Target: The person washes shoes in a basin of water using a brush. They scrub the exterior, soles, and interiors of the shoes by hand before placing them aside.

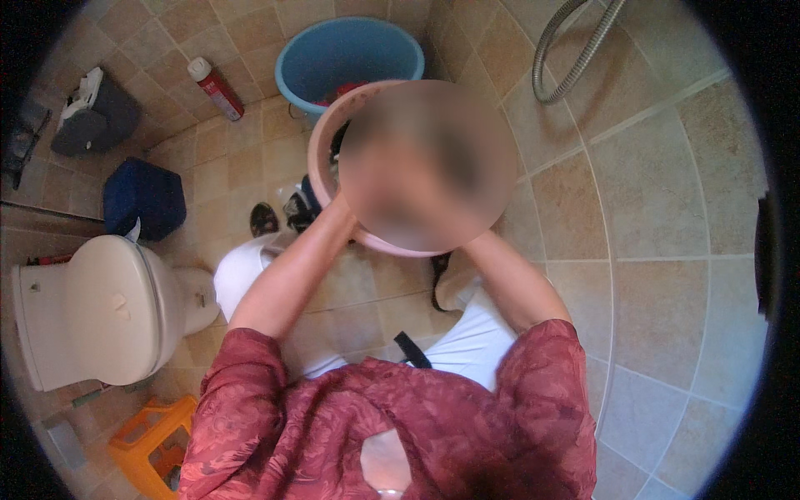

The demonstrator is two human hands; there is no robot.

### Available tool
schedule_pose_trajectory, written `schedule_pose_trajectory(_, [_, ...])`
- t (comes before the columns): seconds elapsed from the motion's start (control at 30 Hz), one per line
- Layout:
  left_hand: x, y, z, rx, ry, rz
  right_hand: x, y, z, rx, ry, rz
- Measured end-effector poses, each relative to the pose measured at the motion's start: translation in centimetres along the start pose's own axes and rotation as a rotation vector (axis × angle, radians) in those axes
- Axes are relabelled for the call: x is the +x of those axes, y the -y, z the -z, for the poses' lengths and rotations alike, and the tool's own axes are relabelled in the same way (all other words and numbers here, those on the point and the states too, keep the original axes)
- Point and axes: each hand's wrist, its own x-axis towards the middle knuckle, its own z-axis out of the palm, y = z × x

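Both my forearms reach forward into a pink basin (320, 154) on the tiled floor. A round blur covers most of the basin's inside along with my left hand (373, 185) and my right hand (429, 204). The hands are close together there, but their fingers and anything in them cannot be made out. Some dark material (339, 140) shows at the basin's left inner side, outside the blur. Just behind the pink basin stands a larger blue tub (333, 54), with something red (350, 87) low inside it.
A white toilet (112, 308) with its lid down stands left, near a dark blue bin (143, 198) and an orange stool (137, 450). A red-and-white spray can (217, 90) is by the back wall. Shoes (264, 219) lie left of the basin. A metal shower hose (546, 67) hangs right.
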Motion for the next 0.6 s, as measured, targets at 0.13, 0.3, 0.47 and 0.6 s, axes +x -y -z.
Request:
schedule_pose_trajectory(0.13, [0.4,-0.1,-0.1,-0.069,0.054,0.013,1.1,-3.7,1.5,-0.024,0.032,-0.095])
schedule_pose_trajectory(0.3, [0.5,0.2,-0.3,-0.142,-0.05,-0.014,2.8,-6.0,2.1,0.026,-0.082,-0.23])
schedule_pose_trajectory(0.47, [-0.2,-0.4,-0.4,-0.037,-0.035,-0.022,3.8,-7.8,2.3,0.248,-0.183,-0.311])
schedule_pose_trajectory(0.6, [-0.9,-1.2,-0.9,0.127,-0.012,-0.099,3.9,-8.4,2.2,0.24,-0.192,-0.279])
